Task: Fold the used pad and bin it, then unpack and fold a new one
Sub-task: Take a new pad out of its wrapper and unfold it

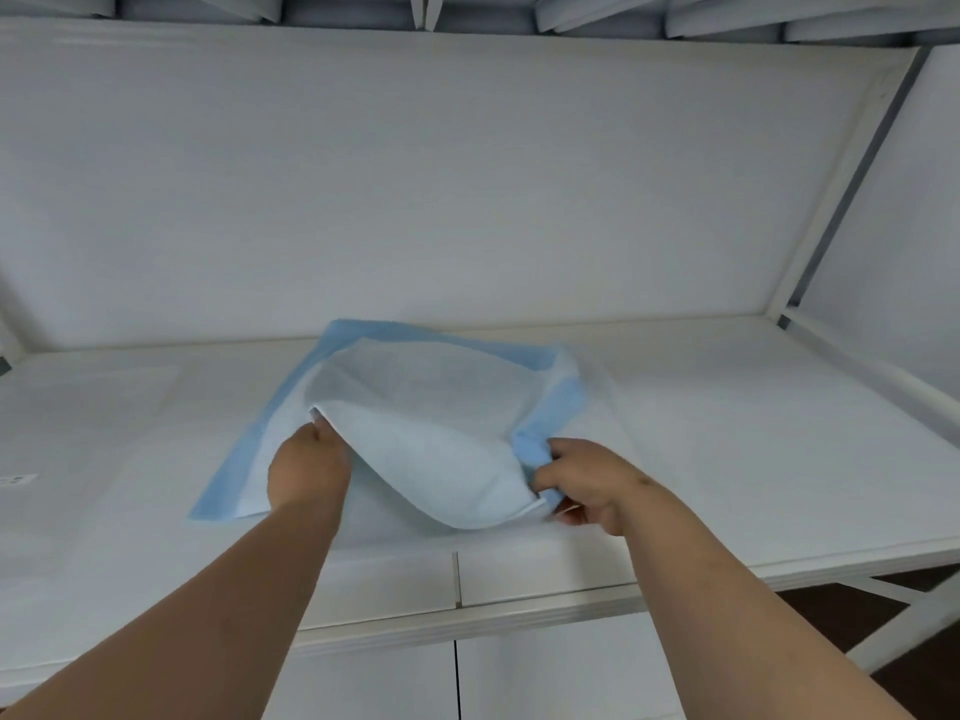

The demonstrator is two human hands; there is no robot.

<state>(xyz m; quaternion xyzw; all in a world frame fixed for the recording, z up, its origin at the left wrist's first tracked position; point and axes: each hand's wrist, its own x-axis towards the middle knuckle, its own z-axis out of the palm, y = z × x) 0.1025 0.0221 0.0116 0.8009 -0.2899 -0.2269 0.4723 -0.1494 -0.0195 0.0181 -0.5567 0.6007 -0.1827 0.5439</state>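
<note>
A blue-bordered pad with a white quilted middle lies on the white shelf surface, partly lifted and curling over itself. My left hand pinches its near-left edge and holds that edge raised. My right hand grips the bunched near-right corner, blue backing showing between the fingers. The far left corner of the pad rests flat on the surface. No bin and no package of new pads are in view.
The surface sits inside a white frame with a back panel and a grey metal post at the right. A small label lies at the far left. Stacked white sheets show along the top edge. Dark floor appears lower right.
</note>
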